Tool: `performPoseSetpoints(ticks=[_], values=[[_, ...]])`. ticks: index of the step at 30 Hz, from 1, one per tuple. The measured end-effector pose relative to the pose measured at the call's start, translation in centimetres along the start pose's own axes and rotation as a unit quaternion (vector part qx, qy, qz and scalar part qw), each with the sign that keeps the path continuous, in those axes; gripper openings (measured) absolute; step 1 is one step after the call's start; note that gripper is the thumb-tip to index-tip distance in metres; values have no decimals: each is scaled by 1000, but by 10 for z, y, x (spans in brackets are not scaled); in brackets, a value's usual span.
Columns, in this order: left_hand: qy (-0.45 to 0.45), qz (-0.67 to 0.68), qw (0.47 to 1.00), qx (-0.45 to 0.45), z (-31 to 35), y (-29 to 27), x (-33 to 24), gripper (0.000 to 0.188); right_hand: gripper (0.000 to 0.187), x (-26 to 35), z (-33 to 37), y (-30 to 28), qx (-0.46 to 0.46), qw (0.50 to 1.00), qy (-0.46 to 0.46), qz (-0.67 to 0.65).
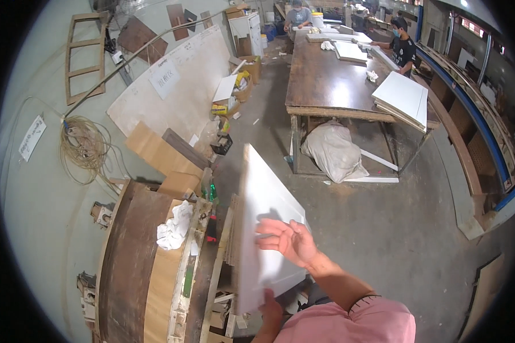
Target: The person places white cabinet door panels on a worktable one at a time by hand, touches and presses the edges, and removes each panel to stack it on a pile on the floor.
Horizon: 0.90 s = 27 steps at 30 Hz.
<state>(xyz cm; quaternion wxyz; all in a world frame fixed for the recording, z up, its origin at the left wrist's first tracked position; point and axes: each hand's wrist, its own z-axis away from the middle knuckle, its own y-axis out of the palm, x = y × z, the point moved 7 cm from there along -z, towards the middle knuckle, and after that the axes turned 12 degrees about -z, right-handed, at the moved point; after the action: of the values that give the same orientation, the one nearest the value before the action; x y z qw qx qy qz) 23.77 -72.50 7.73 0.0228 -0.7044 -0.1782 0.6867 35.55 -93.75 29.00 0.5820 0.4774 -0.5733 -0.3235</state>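
A white panel (269, 197) with a thin raw edge stands upright and tilted in front of me, beside the workbench on the left. My left hand (270, 307) grips its near lower part; the thumb shows against the white face and the other fingers are hidden. Close to that same face is my right hand (290, 241), open, palm turned up and fingers stretched out. It holds nothing, and whether its fingertips touch the panel I cannot tell. More boards (230, 231) lean behind the panel, against the bench side.
The wooden workbench (133, 246) at left carries a crumpled white cloth (175, 226). Ahead stands a large brown table (320, 86) with stacked white panels (403, 94) and a pale sack (335, 150) beneath. Two people work around it. Boxes (243, 86) line the left wall.
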Motion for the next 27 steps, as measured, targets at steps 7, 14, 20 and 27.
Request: performPoseSetpoints(ticks=[7, 14, 20, 27], values=[[-1, 222, 969, -108, -51, -168, -144, 58, 47, -1, 58, -73, -271, 700, -148, 644], [-78, 417, 886, -186, -35, -315, -132, 63, 94, -180, 198, -299, -489, 838, 96, 222], [-24, 359, 872, -332, -1, -461, -99, 66, 80, -211, 110, -216, -418, 813, -30, 405], [6, 467, 833, -296, 60, -626, 5, 64, 64, -226, -32, -121, -324, 758, 22, 565]])
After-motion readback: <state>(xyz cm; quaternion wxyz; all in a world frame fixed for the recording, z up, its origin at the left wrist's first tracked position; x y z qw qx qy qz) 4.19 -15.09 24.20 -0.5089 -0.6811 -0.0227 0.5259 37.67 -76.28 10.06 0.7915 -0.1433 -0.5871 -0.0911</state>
